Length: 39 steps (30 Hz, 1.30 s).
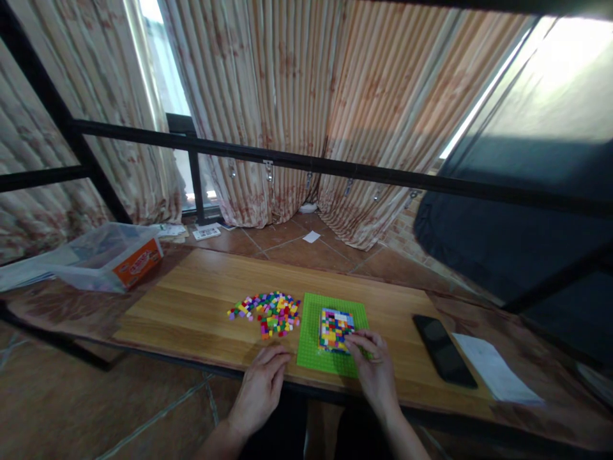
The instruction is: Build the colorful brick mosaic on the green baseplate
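A green baseplate (312,319) lies on the wooden table (191,300) near its front edge. A square block of small multicoloured bricks (335,329) stands on the plate. My right hand (373,364) rests on the plate's lower right part, its fingertips pinched against the block's right edge; I cannot make out whether a brick is between them. To the left of the plate lies a loose pile of small coloured bricks (268,312). My left hand (261,383) lies on the table's front edge below that pile, fingers loosely curled, nothing visible in it.
A black phone (443,350) lies right of the plate, a white paper (493,370) beyond it. A clear plastic box with an orange label (112,255) stands at the far left. Black metal bars and curtains rise behind the table.
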Motion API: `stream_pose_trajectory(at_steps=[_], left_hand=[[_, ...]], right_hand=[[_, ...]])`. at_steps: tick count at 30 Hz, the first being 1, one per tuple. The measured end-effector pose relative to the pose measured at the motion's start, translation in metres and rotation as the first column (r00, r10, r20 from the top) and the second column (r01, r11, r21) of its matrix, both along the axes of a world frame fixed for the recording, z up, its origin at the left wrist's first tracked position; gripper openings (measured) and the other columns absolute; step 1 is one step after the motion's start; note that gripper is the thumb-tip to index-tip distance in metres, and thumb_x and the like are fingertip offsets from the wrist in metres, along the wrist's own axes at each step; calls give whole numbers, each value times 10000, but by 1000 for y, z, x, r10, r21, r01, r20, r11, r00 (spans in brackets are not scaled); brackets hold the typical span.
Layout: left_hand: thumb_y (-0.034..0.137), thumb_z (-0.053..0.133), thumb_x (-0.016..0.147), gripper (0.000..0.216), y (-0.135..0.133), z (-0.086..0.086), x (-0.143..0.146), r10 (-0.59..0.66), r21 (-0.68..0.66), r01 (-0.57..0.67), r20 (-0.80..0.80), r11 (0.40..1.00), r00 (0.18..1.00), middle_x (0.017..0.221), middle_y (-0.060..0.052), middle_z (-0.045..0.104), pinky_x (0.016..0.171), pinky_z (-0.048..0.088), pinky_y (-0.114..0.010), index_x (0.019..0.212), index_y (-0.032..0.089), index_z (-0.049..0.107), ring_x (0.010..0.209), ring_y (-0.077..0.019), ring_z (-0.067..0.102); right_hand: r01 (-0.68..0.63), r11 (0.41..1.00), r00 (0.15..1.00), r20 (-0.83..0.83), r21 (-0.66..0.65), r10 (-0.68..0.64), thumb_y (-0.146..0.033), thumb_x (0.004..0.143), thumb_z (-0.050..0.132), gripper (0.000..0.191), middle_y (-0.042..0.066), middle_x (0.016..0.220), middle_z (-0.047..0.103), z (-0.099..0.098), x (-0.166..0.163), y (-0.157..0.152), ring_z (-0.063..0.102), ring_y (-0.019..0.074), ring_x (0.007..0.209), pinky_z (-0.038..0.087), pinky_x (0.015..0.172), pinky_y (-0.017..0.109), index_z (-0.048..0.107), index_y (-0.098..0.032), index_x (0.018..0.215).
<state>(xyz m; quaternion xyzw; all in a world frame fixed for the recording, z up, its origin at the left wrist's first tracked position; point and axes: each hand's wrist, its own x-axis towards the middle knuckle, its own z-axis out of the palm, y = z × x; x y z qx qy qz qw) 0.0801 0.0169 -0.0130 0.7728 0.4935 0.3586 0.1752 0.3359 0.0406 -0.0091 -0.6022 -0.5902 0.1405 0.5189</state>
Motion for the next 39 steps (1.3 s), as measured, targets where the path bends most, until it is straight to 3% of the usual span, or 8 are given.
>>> stream_pose_trajectory(at_steps=[6,14,20,24,28,31,35,39], left_hand=[[154,456,896,280,0,0,-1,-12,-19,12,5,1000,1000,1112,-76,656,926,532,-342,1054,216,679,1053,-194,617],[155,448,900,280,1,-1,1,-4,-19,4,-6,1000,1000,1105,-76,658,915,534,-340,1034,219,686,1046,-196,617],[142,443,895,287,1,-2,0,-13,-5,13,7,1000,1000,1109,-76,656,928,529,-346,1035,220,681,1063,-197,612],[142,438,895,290,2,-1,0,-19,-10,19,25,1000,999,1116,-77,654,936,527,-351,1033,220,681,1066,-197,615],[149,452,888,275,-1,3,1,-29,-42,30,38,999,999,1123,-75,654,947,522,-355,1016,224,684,1074,-197,615],[168,456,889,261,-3,4,-6,-21,-52,24,58,998,998,1115,-74,663,946,525,-340,1000,220,687,1068,-189,621],[200,435,893,285,2,1,-34,142,19,-144,87,989,986,1119,-84,666,959,520,-367,1051,211,672,1070,-200,620],[200,441,856,343,24,1,-74,400,110,-405,60,908,914,1176,-100,636,1015,479,-441,1142,193,631,1126,-241,584]], right_hand=[[9,999,998,-54,-52,-11,-435,785,628,236,78,958,608,-3,-2,5,575,228,906,470,824,418,751,-233,793],[55,997,986,154,58,-64,-348,830,580,202,77,906,617,-1,-8,3,554,214,866,469,789,384,745,-245,776],[17,998,987,158,53,-25,-343,836,583,193,74,904,638,-2,-5,1,583,205,863,478,789,372,754,-258,808],[13,1000,999,39,-4,-13,-406,843,567,256,85,963,658,6,3,-5,623,208,881,503,772,349,750,-236,899],[170,983,964,-197,-67,-180,-463,809,582,341,110,1003,676,9,10,-17,635,233,901,509,755,356,729,-184,940],[150,985,965,-205,-86,-164,-458,810,580,329,106,975,690,6,2,-30,640,238,910,507,785,364,727,-181,911],[-17,996,995,-103,-87,8,-404,847,549,267,93,992,687,0,-29,-47,649,228,947,513,833,351,731,-218,906],[-190,978,981,20,-88,193,-339,875,511,243,89,966,685,-3,-69,-52,670,216,887,547,784,328,731,-243,912]])
